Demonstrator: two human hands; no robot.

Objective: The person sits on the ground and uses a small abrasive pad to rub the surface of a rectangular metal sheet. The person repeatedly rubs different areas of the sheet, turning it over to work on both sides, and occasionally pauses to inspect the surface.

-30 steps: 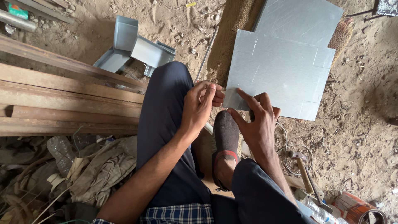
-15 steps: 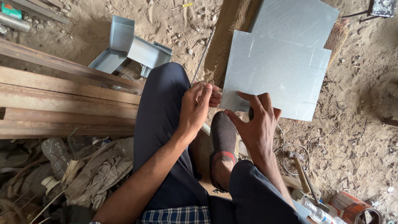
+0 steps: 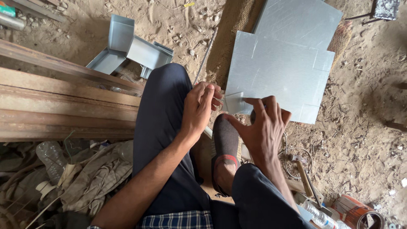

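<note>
Head view: my left hand [image 3: 198, 108] curls, fingertips pinching the near corner of one notched metal sheet [image 3: 277, 72] lying on sand; my right hand [image 3: 263, 127] presses spread fingers on that corner. One second sheet [image 3: 299, 19] lies beneath. One hammer [image 3: 302, 169] nearby.

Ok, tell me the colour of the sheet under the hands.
The metal sheet is plain silvery grey, seen clearly in the head view.

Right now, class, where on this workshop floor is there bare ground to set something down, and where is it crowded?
Bare sand lies right of the flat grey notched metal sheet, and at top between it and the folded grey metal channel pieces. Crowded: rusty steel bars and crumpled cloth on the left, the wooden-handled hammer and rusty tin can lower right. Both hands work the sheet's near corner.
</note>
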